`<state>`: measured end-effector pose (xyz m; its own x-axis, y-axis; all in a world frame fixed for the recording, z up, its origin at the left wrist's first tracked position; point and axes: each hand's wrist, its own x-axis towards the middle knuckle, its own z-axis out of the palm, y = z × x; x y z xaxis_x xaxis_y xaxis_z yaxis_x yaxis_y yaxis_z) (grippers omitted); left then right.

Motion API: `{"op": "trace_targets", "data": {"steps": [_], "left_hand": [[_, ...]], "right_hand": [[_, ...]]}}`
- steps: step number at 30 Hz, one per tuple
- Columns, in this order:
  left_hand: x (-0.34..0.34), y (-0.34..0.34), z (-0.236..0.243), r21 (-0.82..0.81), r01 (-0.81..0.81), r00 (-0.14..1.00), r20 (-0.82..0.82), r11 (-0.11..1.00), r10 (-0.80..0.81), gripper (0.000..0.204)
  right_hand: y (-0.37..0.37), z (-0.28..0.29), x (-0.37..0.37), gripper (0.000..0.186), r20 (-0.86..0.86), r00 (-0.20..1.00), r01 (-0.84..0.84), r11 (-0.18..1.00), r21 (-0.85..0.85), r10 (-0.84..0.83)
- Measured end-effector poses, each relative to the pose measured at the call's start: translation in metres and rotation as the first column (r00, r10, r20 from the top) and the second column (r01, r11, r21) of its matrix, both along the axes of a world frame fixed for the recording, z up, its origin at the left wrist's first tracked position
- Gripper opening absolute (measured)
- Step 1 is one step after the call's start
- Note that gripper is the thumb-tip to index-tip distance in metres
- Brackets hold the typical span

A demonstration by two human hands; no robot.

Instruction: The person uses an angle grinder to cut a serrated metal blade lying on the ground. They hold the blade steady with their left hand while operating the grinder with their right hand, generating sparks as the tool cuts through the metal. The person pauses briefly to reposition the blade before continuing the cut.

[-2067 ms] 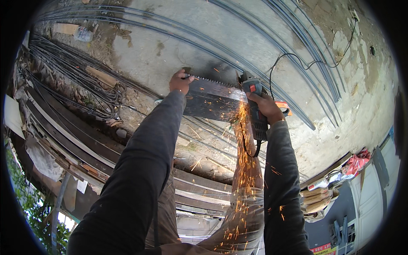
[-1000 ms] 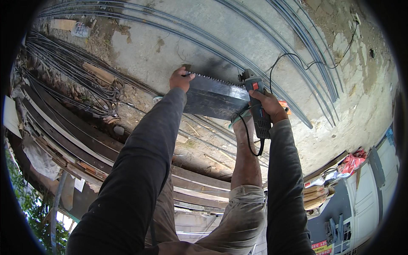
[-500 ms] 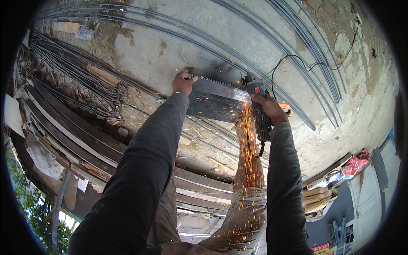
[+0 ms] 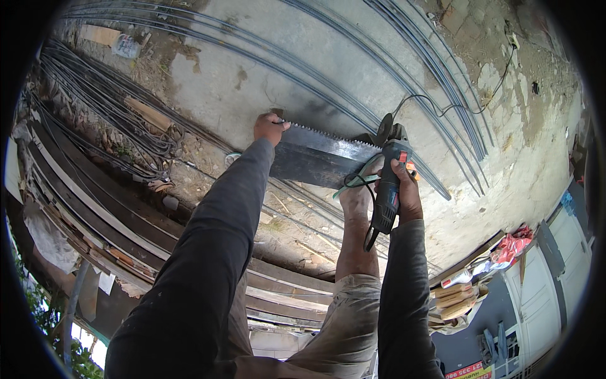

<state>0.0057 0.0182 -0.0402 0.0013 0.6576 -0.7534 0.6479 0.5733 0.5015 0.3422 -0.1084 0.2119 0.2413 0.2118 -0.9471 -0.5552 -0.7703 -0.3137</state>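
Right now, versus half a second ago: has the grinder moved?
Yes. Against the rod ends, the grinder has shifted to the right, so it sits closer to them.

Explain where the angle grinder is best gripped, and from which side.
The angle grinder is probably best gripped around its long body, from the right, where the right hand holds it: the disc sits at the far end, toward the left, and the power cord leaves the near end.
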Motion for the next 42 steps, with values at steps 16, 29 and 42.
{"op": "trace_targets", "data": {"steps": [16, 29, 42], "left_hand": [[0.052, 0.020, 0.098, 0.134, 0.165, 0.869, -0.489, 0.977, -0.080, 0.055], [0.147, 0.004, 0.074, 0.050, 0.991, 0.130, -0.095, 0.126, -0.987, 0.032], [0.162, -0.001, 0.097, -0.066, 0.984, 0.148, -0.212, 0.165, -0.966, 0.041]], "right_hand": [[-0.008, 0.042, -0.011, 0.042, 0.294, 0.943, -0.162, 0.987, 0.004, 0.154], [-0.036, 0.051, 0.005, 0.044, 0.418, 0.904, 0.046, 0.994, 0.101, -0.084], [-0.065, 0.065, 0.012, 0.047, 0.432, 0.889, 0.100, 0.985, 0.143, -0.153]]}}
